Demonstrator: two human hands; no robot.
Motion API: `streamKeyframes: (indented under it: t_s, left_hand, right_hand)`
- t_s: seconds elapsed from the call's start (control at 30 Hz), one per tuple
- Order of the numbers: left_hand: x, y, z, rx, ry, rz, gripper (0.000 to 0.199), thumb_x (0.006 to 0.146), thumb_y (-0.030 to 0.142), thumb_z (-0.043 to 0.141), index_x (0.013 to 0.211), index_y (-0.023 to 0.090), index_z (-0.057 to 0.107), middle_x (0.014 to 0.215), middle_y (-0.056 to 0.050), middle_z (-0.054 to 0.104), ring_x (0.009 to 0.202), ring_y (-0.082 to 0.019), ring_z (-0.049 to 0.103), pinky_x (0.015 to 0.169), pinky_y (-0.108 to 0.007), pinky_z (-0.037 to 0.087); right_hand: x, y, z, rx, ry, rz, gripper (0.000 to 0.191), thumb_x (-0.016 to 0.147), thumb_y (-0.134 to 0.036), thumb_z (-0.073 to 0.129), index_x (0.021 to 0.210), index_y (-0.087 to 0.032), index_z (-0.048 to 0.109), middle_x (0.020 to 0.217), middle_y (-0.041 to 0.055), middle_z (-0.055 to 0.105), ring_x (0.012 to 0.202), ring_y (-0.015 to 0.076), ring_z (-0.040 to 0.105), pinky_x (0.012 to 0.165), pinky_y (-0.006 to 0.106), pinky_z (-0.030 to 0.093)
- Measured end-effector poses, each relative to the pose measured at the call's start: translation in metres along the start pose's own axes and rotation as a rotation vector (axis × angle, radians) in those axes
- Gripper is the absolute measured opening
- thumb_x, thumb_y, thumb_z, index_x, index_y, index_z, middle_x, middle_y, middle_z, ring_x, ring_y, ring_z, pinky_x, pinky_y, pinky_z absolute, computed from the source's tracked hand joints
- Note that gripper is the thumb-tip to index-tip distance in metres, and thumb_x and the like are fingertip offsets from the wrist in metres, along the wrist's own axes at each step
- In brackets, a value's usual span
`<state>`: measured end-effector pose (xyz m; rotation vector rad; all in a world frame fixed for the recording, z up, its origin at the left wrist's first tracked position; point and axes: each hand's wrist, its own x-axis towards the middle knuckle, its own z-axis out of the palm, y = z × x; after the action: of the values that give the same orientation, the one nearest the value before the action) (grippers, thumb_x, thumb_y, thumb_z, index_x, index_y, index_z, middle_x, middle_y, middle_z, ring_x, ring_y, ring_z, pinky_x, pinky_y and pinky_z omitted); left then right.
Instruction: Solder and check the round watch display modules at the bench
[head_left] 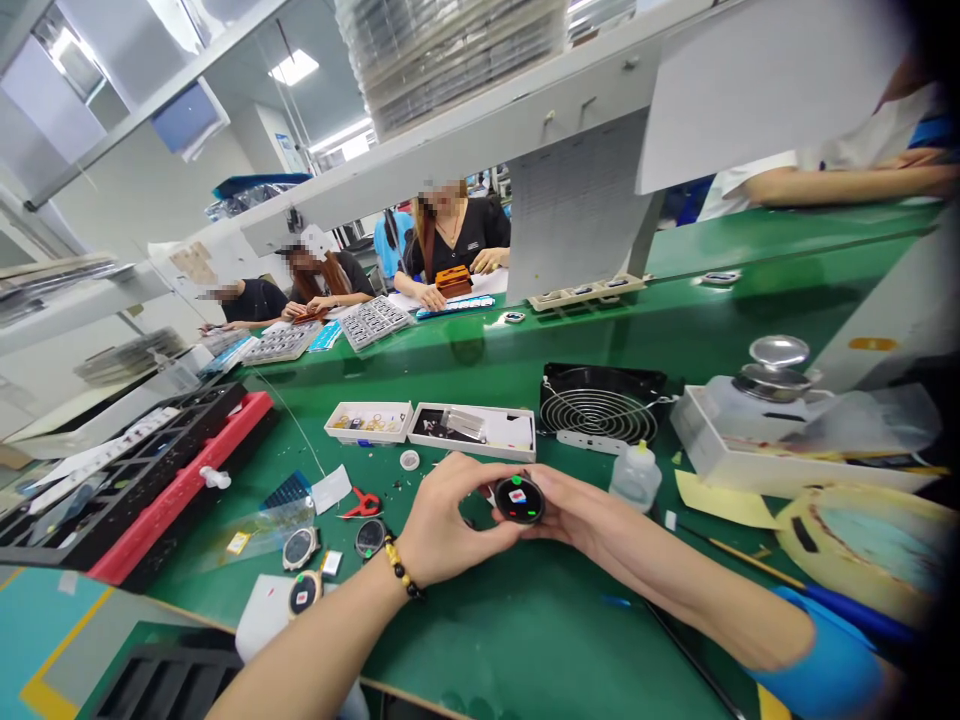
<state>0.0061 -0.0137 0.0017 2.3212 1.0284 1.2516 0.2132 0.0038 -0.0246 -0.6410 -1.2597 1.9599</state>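
A round smartwatch body [519, 499] with a lit screen is held up over the green bench between my two hands. The screen shows a small picture and green and red marks. My left hand [447, 520] closes on its left side, thumb below and fingers above. From the right, my right hand [564, 505] grips the same watch, some fingers hidden behind it. Left of my left wrist lie a dark watch [370, 538], a silver-rimmed watch [300, 548] and a gold-rimmed watch [304, 594] with its screen lit. A small red tool [365, 503] lies near them.
Beyond my hands stand two white part trays [472, 441], a black fan [600, 405] and a squeeze bottle [636, 478]. A white box [720, 452] with a metal-topped dispenser is at right. A red-edged black rack [187, 480] is at left. Several people work across the bench.
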Motion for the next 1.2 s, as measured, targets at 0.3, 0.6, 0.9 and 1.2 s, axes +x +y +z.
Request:
streamKeyframes:
  t_s: [0.3,0.6,0.9,1.2]
  left_hand:
    - [-0.0003,-0.0009,-0.0001,0.000,-0.003,-0.008,0.048,0.078,0.013,0.077,0.124,0.025,0.072,0.094,-0.002,0.075,0.084,-0.020,0.066,0.081,-0.033,0.052]
    - [0.0001,0.0001,-0.0011,-0.014,-0.020,-0.058,0.047,0.078,0.014,0.078,0.123,0.026,0.073,0.093,-0.003,0.075,0.083,-0.020,0.065,0.081,-0.034,0.052]
    - [0.0010,-0.0002,-0.0012,-0.047,-0.030,-0.070,0.050,0.075,0.010,0.079,0.122,0.024,0.073,0.094,-0.001,0.074,0.083,-0.019,0.065,0.080,-0.032,0.050]
    - [0.0016,-0.0028,0.0007,0.006,-0.071,-0.091,0.046,0.077,0.011,0.078,0.121,0.022,0.073,0.091,-0.002,0.073,0.085,-0.021,0.064,0.082,-0.034,0.050]
  right_hand:
    - [0.0000,0.0005,0.0011,-0.005,0.010,0.000,0.053,0.100,-0.065,0.061,0.132,-0.023,0.069,0.131,0.0130,0.070,0.121,0.0312,0.065,0.107,0.050,0.050]
    - [-0.0020,-0.0055,0.0035,-0.019,0.016,0.014,0.055,0.098,-0.066,0.063,0.128,-0.021,0.071,0.126,0.0133,0.072,0.119,0.0317,0.066,0.107,0.050,0.051]
    - [-0.0013,-0.0045,0.0052,-0.005,0.030,0.023,0.054,0.096,-0.066,0.066,0.123,-0.021,0.071,0.124,0.0129,0.073,0.118,0.0323,0.067,0.107,0.050,0.050]
    - [-0.0026,-0.0081,0.0067,-0.036,0.048,0.038,0.047,0.090,-0.053,0.074,0.126,-0.023,0.069,0.129,0.0113,0.072,0.123,0.0336,0.066,0.107,0.050,0.049]
